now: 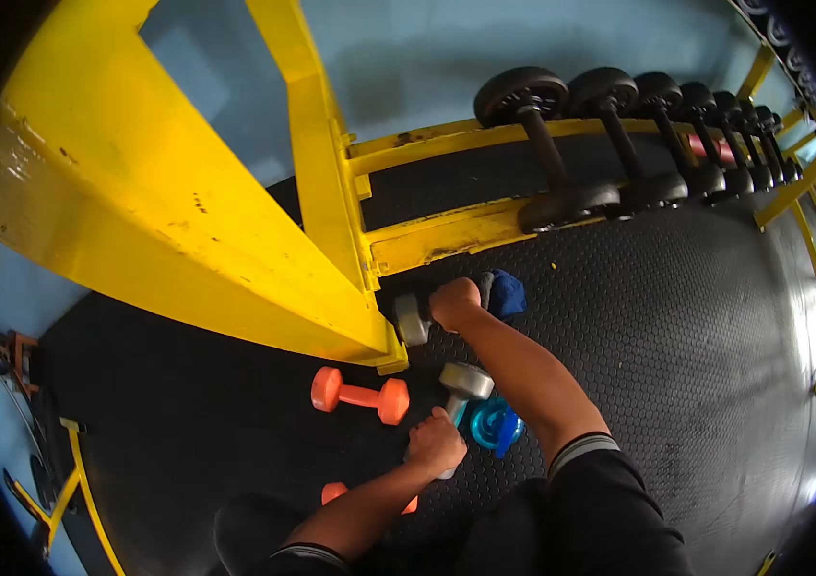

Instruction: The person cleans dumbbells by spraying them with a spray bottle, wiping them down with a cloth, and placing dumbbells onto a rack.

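Note:
My left hand (437, 442) is closed around the handle of a grey dumbbell (466, 380) low over the black floor; one head shows above the fist, and part of the other shows below it. Farther forward, my right hand (456, 303) grips a second grey dumbbell (413, 320) beside the foot of the yellow frame. Its handle is mostly covered by my fingers. An orange dumbbell (360, 395) lies left of my left hand. Another orange dumbbell (333, 492) is partly hidden under my left forearm. To the right of my left hand is a translucent blue bottle (496, 424).
The thick yellow frame (187, 206) rises at the left. A yellow rack (456, 237) holds a row of black dumbbells (547, 154) along the wall. Blue cloth (507, 294) lies just beyond my right hand. Black textured matting (676, 355) covers the floor.

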